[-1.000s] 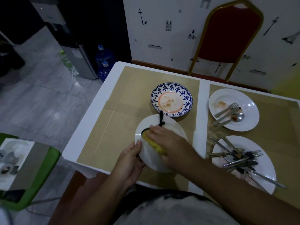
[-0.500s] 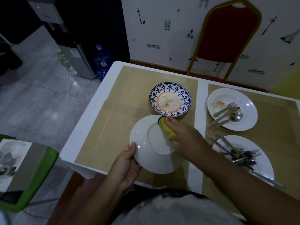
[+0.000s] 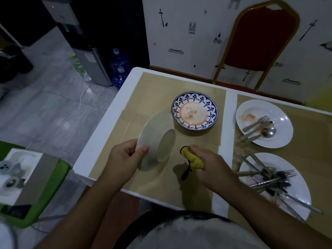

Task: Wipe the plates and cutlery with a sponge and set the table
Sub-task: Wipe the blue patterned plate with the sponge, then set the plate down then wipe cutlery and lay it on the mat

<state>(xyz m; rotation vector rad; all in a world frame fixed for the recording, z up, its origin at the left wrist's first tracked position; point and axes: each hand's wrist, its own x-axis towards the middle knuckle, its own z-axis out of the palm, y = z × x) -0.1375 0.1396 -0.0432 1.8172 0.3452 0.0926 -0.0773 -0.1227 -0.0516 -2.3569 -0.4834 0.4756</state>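
Note:
My left hand (image 3: 124,159) grips the near rim of a white plate (image 3: 158,139), tilted up off the beige placemat (image 3: 152,97) with its underside facing me. Just right of it, my right hand (image 3: 212,164) is closed on a yellow sponge (image 3: 193,158) with a black loop, resting low over the mat. A blue-patterned plate (image 3: 195,110) with crumbs lies behind. At right, a white plate (image 3: 280,114) carries a fork and spoons, and a nearer white plate (image 3: 294,178) holds a pile of cutlery (image 3: 265,175).
The white table's left edge (image 3: 107,115) drops to a tiled floor with water bottles (image 3: 119,69) and a dispenser. A red chair (image 3: 258,38) stands behind the table. A green stool with a box (image 3: 25,178) sits at left.
The white plate lay flat while the sponge rubbed its face; now my left hand has lifted and flipped it on edge, and my right hand has drawn the sponge back off it.

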